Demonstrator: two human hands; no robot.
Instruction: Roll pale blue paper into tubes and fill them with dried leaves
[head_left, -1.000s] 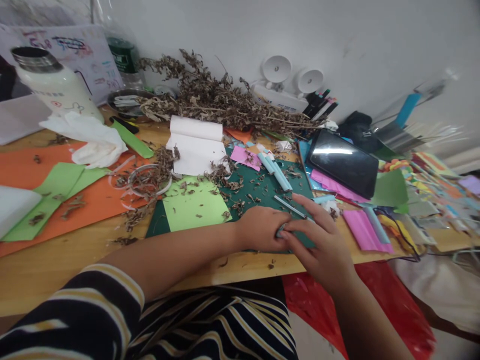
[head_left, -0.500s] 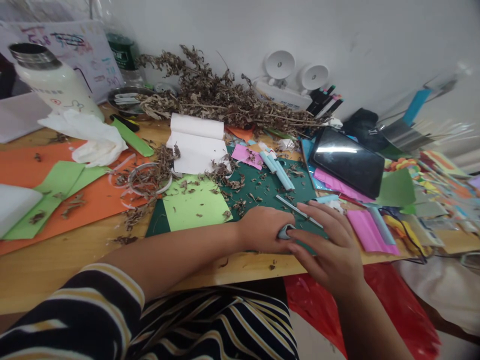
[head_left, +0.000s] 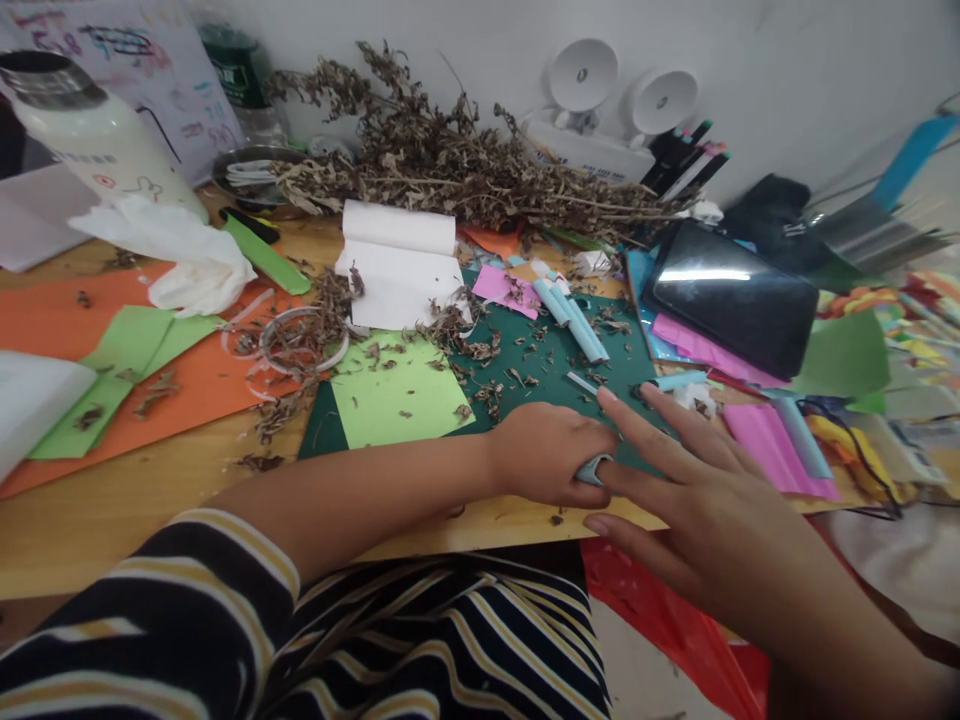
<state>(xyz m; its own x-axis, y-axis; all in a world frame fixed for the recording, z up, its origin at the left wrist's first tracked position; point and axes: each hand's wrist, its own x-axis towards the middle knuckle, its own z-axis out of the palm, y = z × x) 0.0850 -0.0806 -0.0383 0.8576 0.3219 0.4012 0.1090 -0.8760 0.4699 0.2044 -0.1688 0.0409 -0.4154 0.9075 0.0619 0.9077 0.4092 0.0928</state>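
Holds blue paper (head_left: 592, 470) in curled fingers of left hand (head_left: 551, 452), with fingers of right hand (head_left: 709, 505) spread at its rim; risks crushing by over-squeezing, tearing by poking.

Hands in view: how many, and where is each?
2: the left hand, closed around a grey-blue piece over the green mat; the right hand just right of it, spread. Neither is hidden.

Dark sleeve (head_left: 187, 612), white and mustard stripes; hands (head_left: 551, 455) (head_left: 720, 525) bare.
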